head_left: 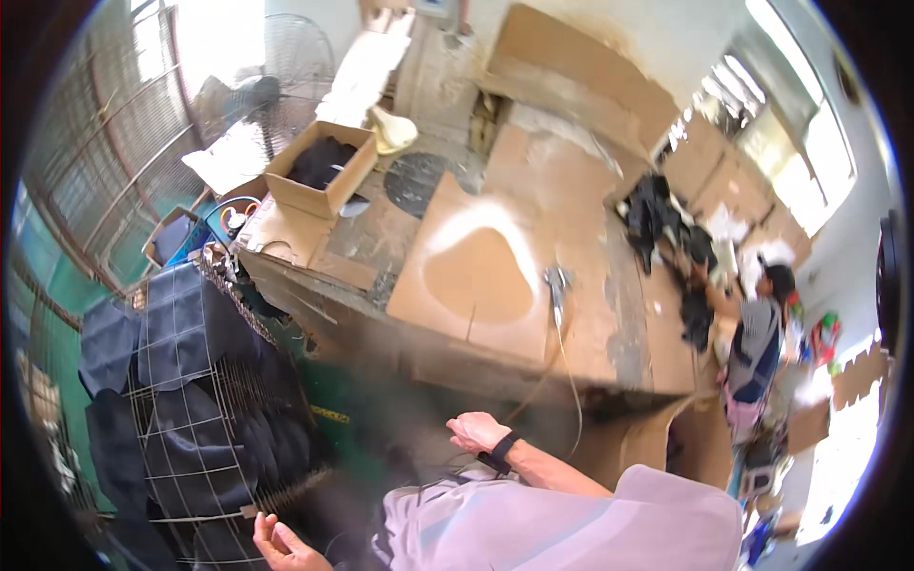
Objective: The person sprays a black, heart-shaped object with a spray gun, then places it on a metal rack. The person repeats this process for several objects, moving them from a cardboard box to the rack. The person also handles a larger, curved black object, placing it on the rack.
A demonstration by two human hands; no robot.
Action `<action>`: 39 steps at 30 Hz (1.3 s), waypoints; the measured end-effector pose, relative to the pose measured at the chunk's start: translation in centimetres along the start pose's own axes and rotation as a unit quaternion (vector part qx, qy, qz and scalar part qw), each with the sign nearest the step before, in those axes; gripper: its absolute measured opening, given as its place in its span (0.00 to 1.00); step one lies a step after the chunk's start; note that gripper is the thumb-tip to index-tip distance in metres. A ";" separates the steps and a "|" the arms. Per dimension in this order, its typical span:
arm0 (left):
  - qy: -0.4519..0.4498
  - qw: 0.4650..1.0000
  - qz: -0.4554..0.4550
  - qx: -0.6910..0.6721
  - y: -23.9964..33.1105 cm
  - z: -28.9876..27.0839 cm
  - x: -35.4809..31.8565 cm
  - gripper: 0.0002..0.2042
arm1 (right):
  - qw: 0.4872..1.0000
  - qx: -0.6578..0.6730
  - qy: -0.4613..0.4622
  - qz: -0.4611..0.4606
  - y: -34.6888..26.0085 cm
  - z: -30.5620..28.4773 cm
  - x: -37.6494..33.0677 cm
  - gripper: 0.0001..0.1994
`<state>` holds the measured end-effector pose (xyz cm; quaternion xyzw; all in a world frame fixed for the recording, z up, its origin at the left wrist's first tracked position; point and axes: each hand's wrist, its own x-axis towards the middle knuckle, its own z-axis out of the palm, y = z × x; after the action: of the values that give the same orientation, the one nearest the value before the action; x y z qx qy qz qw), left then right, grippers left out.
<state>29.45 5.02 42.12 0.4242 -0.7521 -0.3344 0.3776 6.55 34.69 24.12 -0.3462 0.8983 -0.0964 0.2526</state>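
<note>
My left hand [290, 549] is at the lower left with fingers slightly curled and apart, nothing seen in them. Its fingertips are close to the edge of a wire rack [197, 519]; whether they touch it, I cannot tell. Dark fabric-like pieces [176, 328] lie over the rack's wires. My right hand [479, 431], with a black band [500, 450] at the wrist, hangs in front of the workbench. Its fingers are loosely closed and nothing shows in them. On the bench, apart from both hands, lies a metal spray gun [558, 283] with a hose [574, 385].
Cardboard with a white sprayed outline [495, 214] covers part of the bench. An open carton [328, 195] holding dark pieces stands at its left end, near a fan [295, 71]. At the right, a co-worker [757, 343] handles a pile of black pieces [657, 214]. Cardboard boxes [700, 433] stand below.
</note>
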 end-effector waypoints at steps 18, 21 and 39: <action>-0.009 0.994 0.021 0.108 5.7 11.4 12.6 0.11 | 0.971 0.240 0.005 0.014 6.9 -5.5 16.3 0.22; -0.028 0.990 0.019 0.137 6.9 13.4 12.1 0.12 | 0.943 0.138 0.158 0.256 14.7 -7.2 16.5 0.14; -0.274 0.952 0.058 0.122 14.5 29.8 12.1 0.14 | 0.733 0.138 0.297 0.596 41.3 -7.2 6.2 0.22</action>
<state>-5.82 5.74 42.89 0.3146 -0.8849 -0.3212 0.1215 -24.77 61.11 13.49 0.3454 0.9266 -0.1468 0.0232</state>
